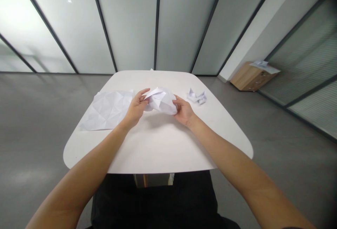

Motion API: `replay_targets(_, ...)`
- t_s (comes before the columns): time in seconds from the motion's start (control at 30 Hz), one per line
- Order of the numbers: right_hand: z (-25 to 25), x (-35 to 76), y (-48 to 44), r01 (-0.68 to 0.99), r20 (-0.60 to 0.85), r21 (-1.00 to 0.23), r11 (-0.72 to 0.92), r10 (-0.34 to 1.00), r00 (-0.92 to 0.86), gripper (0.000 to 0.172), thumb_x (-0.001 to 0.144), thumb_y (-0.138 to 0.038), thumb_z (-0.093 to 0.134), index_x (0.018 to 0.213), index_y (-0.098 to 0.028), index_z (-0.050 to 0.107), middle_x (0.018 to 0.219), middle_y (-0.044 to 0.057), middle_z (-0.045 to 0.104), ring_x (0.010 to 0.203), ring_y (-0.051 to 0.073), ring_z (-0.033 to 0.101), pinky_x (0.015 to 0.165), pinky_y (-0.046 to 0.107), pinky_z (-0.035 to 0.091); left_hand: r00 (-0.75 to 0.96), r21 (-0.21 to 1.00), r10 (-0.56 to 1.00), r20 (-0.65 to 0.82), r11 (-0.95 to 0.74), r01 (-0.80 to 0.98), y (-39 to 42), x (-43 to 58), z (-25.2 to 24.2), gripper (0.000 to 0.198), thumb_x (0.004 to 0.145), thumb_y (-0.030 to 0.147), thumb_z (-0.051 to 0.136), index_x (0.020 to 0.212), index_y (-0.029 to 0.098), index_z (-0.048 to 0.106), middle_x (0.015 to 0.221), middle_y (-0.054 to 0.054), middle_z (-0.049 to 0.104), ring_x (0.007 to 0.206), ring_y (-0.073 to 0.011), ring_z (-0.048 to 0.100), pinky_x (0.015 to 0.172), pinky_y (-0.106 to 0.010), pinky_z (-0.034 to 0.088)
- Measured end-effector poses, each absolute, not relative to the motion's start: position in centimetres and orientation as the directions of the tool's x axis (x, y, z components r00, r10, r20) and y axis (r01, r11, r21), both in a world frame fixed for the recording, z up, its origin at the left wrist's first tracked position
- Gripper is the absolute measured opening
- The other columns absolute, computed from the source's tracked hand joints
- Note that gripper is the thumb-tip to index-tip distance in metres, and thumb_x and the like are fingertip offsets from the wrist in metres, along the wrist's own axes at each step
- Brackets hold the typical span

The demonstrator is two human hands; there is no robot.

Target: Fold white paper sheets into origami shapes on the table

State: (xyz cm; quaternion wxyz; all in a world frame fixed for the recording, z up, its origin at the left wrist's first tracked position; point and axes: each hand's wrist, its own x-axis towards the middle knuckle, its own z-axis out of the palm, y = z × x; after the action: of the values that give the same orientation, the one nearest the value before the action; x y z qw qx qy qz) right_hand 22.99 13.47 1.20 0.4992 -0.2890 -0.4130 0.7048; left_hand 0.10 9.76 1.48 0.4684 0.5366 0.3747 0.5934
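Observation:
Between my two hands is a white sheet of paper [164, 102], creased and partly folded into a bulging shape, held just above the table. My left hand [137, 107] pinches its left edge between thumb and fingers. On the opposite side, my right hand [183, 110] grips the paper's right end, with some fingertips hidden behind it. A flat, crease-marked paper sheet [106, 111] lies to the left, partly behind my left hand and forearm. Beyond my right hand sits a small folded paper piece [197, 96] with raised points.
The white table [158, 148] has rounded corners and stands before my lap. Under its near edge a box [155, 180] shows in part. A wooden cabinet [250, 76] with papers on top stands at the right by the wall. Frosted glass panels [131, 22] rise behind the table.

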Motion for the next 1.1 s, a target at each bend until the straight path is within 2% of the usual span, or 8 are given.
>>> replay_targets(0.13,1.3,23.1,13.5,-0.458,-0.021,-0.872,-0.175,0.947,-0.321,0.039,0.067,-0.024,0.076,0.106,-0.025,0.07,0.096,-0.002,0.078,0.078,0.019,0.069,0.061,0.029,0.054,0.003,0.939,0.939,0.344,-0.344,0.021,9.6,-0.2,1.8,0.054,0.088,0.029,0.063,0.141,0.023,0.06,0.103,-0.003,0.071,0.088,-0.0156,0.063,0.079,-0.025,0.048)
replay_targets(0.23,1.2,23.1,13.8,-0.498,-0.057,-0.846,-0.193,0.959,-0.276,0.029,0.074,-0.033,0.081,0.1,-0.024,0.07,0.094,0.001,0.079,0.08,0.021,0.072,0.066,0.031,0.059,0.05,0.898,0.921,0.387,-0.389,0.204,9.3,-0.4,2.2,0.041,0.09,0.033,0.065,0.129,0.022,0.07,0.113,-0.005,0.073,0.106,-0.0212,0.064,0.092,-0.028,0.048)
replay_targets(0.33,1.0,23.1,13.9,-0.507,-0.049,-0.84,-0.193,0.958,-0.284,0.03,0.077,-0.038,0.085,0.099,-0.023,0.072,0.092,0.001,0.08,0.078,0.019,0.072,0.068,0.029,0.061,0.147,0.919,0.95,0.274,-0.304,0.249,9.0,-0.4,2.2,0.034,0.091,0.047,0.067,0.111,0.021,0.077,0.102,-0.005,0.075,0.098,-0.0236,0.065,0.084,-0.029,0.049)
replay_targets(0.47,0.9,23.2,13.7,-0.485,-0.02,-0.852,-0.195,0.939,-0.343,0.036,0.072,-0.034,0.09,0.101,-0.02,0.074,0.091,0.001,0.08,0.075,0.017,0.073,0.068,0.026,0.061,0.201,0.982,0.978,0.048,-0.083,0.169,9.1,-0.2,1.5,0.054,0.089,0.067,0.062,0.095,0.016,0.077,0.079,-0.004,0.07,0.073,-0.0186,0.062,0.065,-0.026,0.044)
replay_targets(0.63,1.3,23.5,13.2,-0.508,0.038,-0.846,-0.165,0.93,-0.365,0.042,0.067,-0.033,0.093,0.102,-0.02,0.074,0.094,0.001,0.082,0.08,0.019,0.075,0.071,0.027,0.062,0.157,0.995,0.985,-0.076,0.064,0.08,9.4,-0.5,1.0,0.053,0.086,0.066,0.065,0.092,0.014,0.076,0.078,-0.005,0.074,0.069,-0.0179,0.064,0.064,-0.026,0.044)
replay_targets(0.77,2.0,23.9,13.1,-0.524,0.096,-0.847,-0.094,0.941,-0.324,0.045,0.065,-0.034,0.094,0.104,-0.023,0.073,0.097,0.001,0.082,0.09,0.022,0.077,0.074,0.028,0.062,0.064,0.998,0.996,-0.065,0.064,0.025,9.9,-0.7,0.7,0.05,0.082,0.065,0.069,0.087,0.015,0.073,0.075,-0.006,0.073,0.069,-0.0192,0.065,0.064,-0.026,0.046)
replay_targets(0.9,2.6,24.3,13.7,-0.583,0.155,-0.812,0.003,0.965,-0.211,0.04,0.069,-0.032,0.091,0.105,-0.025,0.073,0.106,0.0,0.082,0.1,0.022,0.076,0.081,0.03,0.063,-0.11,0.994,0.992,-0.057,0.047,-0.094,10.7,-1.1,0.4,0.052,0.08,0.068,0.07,0.09,0.017,0.07,0.072,-0.003,0.069,0.065,-0.0185,0.064,0.059,-0.026,0.045)
replay_targets(1.1,2.2,24.0,14.4,-0.575,0.13,-0.817,0.05,0.987,-0.098,0.033,0.077,-0.032,0.085,0.106,-0.025,0.071,0.109,-0.001,0.081,0.097,0.019,0.075,0.078,0.029,0.063,-0.324,0.978,0.941,0.096,-0.15,-0.146,11.4,-1.6,0.3,0.051,0.086,0.069,0.064,0.09,0.018,0.067,0.076,-0.002,0.065,0.067,-0.0155,0.061,0.06,-0.024,0.044)
